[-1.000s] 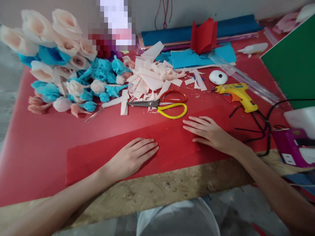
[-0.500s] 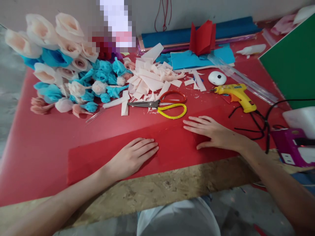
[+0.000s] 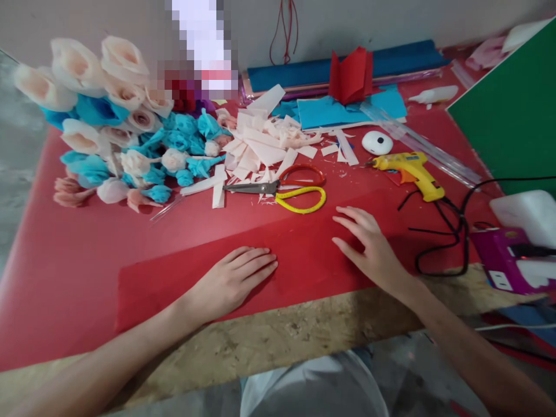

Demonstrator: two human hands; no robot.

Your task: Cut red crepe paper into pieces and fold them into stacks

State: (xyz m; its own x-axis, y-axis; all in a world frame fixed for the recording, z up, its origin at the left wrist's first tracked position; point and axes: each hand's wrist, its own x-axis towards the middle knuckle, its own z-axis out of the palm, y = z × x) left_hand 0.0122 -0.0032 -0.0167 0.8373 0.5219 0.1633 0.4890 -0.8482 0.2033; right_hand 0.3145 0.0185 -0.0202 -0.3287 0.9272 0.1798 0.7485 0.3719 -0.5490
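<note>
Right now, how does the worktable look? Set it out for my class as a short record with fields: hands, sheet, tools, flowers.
Left hand: flat on the red sheet
Right hand: over the sheet, fingers spread; contact unclear
Red sheet: along the near side of the red tabletop
Scissors: beyond the sheet, by pale scraps
Glue gun: yellow, right of the scissors
Flowers: blue, cream and pink, bunched at left

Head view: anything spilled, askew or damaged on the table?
Only the pale paper scraps stand out: a loose heap strewn messily behind the scissors. The red sheet under the left hand looks flat, with no visible damage.
</note>
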